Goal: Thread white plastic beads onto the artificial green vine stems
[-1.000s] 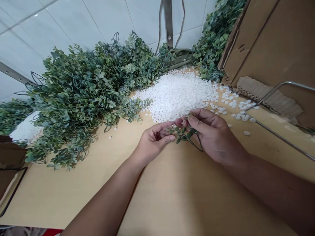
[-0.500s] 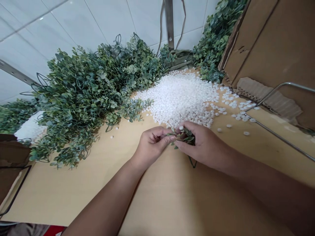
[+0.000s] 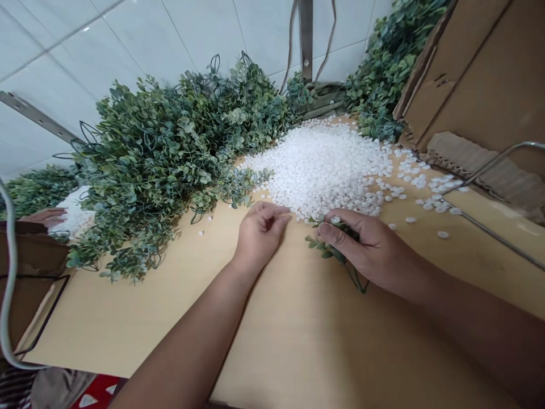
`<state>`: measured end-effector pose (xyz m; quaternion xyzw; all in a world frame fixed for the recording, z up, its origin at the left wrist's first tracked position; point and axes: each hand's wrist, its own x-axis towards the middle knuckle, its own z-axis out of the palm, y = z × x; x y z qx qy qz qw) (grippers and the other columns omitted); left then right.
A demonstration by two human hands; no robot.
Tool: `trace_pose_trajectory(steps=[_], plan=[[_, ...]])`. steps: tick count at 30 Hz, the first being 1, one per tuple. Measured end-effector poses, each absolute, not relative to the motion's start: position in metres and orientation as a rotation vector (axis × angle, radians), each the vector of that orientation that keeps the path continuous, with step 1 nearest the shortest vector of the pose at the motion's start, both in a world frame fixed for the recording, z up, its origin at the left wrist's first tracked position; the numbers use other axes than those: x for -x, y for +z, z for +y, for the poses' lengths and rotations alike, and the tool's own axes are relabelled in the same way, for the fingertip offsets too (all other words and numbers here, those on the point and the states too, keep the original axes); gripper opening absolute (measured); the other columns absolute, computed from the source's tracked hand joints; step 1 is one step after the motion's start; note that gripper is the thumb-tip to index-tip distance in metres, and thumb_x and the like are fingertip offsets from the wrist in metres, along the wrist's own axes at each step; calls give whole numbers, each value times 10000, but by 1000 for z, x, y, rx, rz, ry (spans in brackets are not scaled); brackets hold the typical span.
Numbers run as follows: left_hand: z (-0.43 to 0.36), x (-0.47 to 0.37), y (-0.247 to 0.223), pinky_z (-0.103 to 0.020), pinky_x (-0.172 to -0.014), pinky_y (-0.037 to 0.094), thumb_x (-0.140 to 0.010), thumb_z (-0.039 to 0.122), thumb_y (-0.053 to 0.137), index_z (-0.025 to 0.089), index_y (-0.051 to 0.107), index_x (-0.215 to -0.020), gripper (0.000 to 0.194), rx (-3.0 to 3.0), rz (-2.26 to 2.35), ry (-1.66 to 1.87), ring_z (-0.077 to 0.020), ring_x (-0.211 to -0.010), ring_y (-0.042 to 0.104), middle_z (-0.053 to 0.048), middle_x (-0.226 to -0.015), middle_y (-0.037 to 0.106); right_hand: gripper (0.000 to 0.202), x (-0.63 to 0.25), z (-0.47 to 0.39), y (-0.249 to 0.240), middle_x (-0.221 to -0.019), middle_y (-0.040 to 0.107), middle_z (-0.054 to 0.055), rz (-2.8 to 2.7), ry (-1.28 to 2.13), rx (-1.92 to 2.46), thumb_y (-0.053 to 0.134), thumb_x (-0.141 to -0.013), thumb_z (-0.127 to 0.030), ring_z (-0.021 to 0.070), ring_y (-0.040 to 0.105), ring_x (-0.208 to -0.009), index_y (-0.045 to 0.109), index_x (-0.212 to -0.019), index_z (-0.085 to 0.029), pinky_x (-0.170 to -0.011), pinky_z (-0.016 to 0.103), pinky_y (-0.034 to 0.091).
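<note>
Cardboard box (image 3: 489,85), inside hidden; right hand (image 3: 372,245) holds sprig (image 3: 327,251) near white discs (image 3: 323,165).

Cardboard (image 3: 489,74), white tiles (image 3: 208,28), perhaps cloth (image 3: 327,99)

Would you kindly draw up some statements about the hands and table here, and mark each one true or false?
1. The right hand holds a leafy sprig. True.
2. The left hand grips this sprig too. False: the left hand is apart from it.
3. A small white piece shows at the right hand's fingertips. True.
4. The cardboard at the right is white. False: it is brown.
5. Another person's hand shows at the left. True.
</note>
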<state>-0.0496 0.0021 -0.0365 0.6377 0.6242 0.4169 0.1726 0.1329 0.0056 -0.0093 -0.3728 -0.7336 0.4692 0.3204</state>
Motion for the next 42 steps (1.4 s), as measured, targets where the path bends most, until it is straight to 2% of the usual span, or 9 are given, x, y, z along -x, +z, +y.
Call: trace_pose_trajectory(steps=[5, 10, 14, 19, 23, 29, 34, 38, 42], plan=[[2, 40, -38, -278, -690, 440, -764, 187, 542, 180, 699, -896, 205, -2119, 1729, 1007, -166, -764, 560, -67, -801, 605, 299, -133, 7, -13, -532, 331, -35, -1917, 1231, 993, 458, -839, -326, 98, 352, -506, 417, -573, -195, -458, 219, 298], [3, 39, -36, -289, -675, 432, -787, 157, 497, 192, 691, -838, 204, -2198, 1750, 920, -172, -738, 570, -60, -775, 639, 243, -132, 11, -21, -596, 495, -3, -1769, 1356, 1018, 490, -818, -336, 115, 450, -573, 516, -628, -186, -500, 219, 361], [4, 39, -35, -273, -697, 444, -766, 171, 530, 181, 672, -759, 142, -1911, 1675, 1148, -159, -743, 590, -45, -778, 663, 238, -128, 7, -20, -562, 441, -34, -1699, 1450, 1019, 502, -806, -337, 85, 408, -519, 490, -631, -176, -466, 196, 332], [-2, 29, -26, -228, -605, 466, -680, 193, 645, 152, 655, -698, 46, -1232, 1361, 1323, -103, -576, 575, -2, -629, 652, 214, -124, 2, -17, -546, 419, -44, -1672, 1471, 1013, 502, -795, -313, 72, 393, -498, 508, -640, -165, -450, 189, 316], [-9, 23, -19, -236, -665, 483, -597, 231, 739, 169, 694, -759, 179, -1005, 1205, 1288, -95, -595, 597, 8, -645, 678, 198, -124, 3, -18, -518, 405, -47, -1604, 1465, 1031, 498, -774, -271, 71, 380, -478, 516, -604, -171, -441, 187, 316], [-11, 28, -21, -241, -702, 485, -573, 264, 765, 178, 719, -732, 187, -950, 1136, 1254, -97, -614, 602, 1, -635, 682, 200, -124, 3, -21, -510, 406, -45, -1560, 1483, 1057, 481, -766, -240, 74, 384, -477, 520, -580, -176, -442, 190, 313], [-10, 29, -21, -216, -682, 485, -555, 242, 780, 168, 713, -688, 166, -933, 1092, 1256, -80, -591, 593, 7, -605, 676, 215, -124, 3, -18, -496, 403, -53, -1597, 1516, 1021, 509, -780, -305, 68, 363, -463, 551, -620, -168, -426, 189, 296], [-10, 28, -22, -216, -685, 492, -552, 238, 782, 168, 716, -694, 171, -882, 1090, 1254, -85, -599, 610, 1, -621, 692, 203, -125, 2, -17, -530, 462, -45, -1630, 1528, 1017, 545, -768, -329, 67, 386, -478, 594, -665, -161, -438, 192, 302], [-12, 27, -21, -239, -694, 502, -549, 239, 782, 169, 718, -693, 173, -884, 1088, 1264, -99, -597, 619, -2, -617, 696, 281, -126, 2, -19, -525, 462, -30, -1700, 1473, 1035, 515, -788, -352, 91, 430, -521, 562, -578, -173, -471, 211, 320]])
